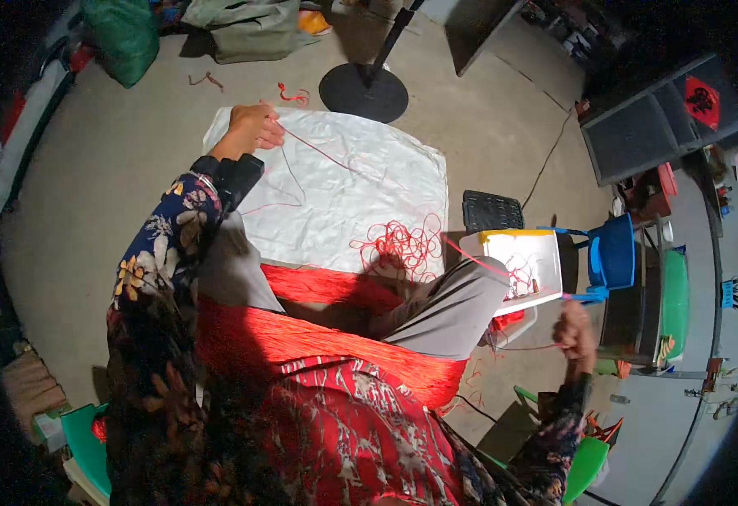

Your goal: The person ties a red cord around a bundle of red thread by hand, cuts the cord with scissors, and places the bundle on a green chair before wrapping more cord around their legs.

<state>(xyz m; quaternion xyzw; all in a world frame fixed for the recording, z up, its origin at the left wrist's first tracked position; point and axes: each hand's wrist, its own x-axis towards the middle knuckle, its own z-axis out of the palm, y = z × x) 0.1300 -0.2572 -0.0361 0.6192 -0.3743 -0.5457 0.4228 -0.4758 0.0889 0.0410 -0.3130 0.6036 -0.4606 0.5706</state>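
My left hand [255, 128], stretched out over the far left of the white sheet [327, 228], pinches a thin red cord [327, 156]. One stretch of it slants down to the right over the sheet. Off to my right, my right hand [575, 331] is closed on a red strand [527, 347] that runs left toward my knee. A thick red skein of cord [327, 337] lies across my lap and around my bent knees. Beyond my right knee, a loose tangle of red cord [398, 249] rests on the sheet.
Beside my right knee is a white tray [549, 266] holding bits of red cord, near a blue plastic chair [612, 253] and a black grated panel [491, 211]. A black stand base [363, 93] is on the floor ahead. A green stool [587, 468] is at lower right.
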